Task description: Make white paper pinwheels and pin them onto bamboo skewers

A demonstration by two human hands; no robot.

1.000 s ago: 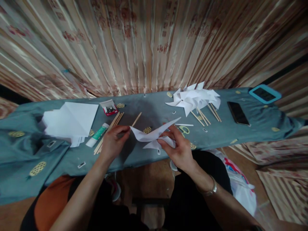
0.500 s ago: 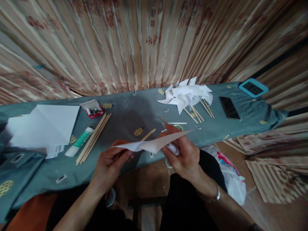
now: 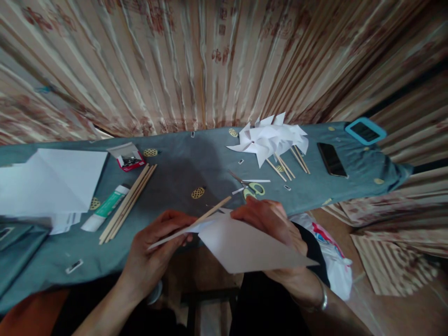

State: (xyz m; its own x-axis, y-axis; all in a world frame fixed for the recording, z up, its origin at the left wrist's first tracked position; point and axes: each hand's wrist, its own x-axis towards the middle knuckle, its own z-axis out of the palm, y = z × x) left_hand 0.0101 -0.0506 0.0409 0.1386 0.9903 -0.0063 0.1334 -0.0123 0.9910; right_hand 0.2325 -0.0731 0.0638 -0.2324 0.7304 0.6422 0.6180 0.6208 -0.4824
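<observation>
Near the front edge of the table I hold a white paper pinwheel, tilted so that one broad blade faces me. A wooden stick runs behind the paper toward the upper right. My left hand is closed on the paper's left side, fingers around its edge by the stick. My right hand is bent over the right side of the paper, which covers part of its fingers. Just beyond it lie green-handled scissors beside narrow white paper strips.
At left are white paper sheets, a glue stick, several wooden sticks and a red box of small metal pieces. Finished pinwheels lie at the back right, near a phone and a blue-framed device.
The pinwheel has been tilted and lowered, so a broad blade now faces me. My right hand has turned over, and the white cylinder seen in it before is out of sight. The scissors are now uncovered.
</observation>
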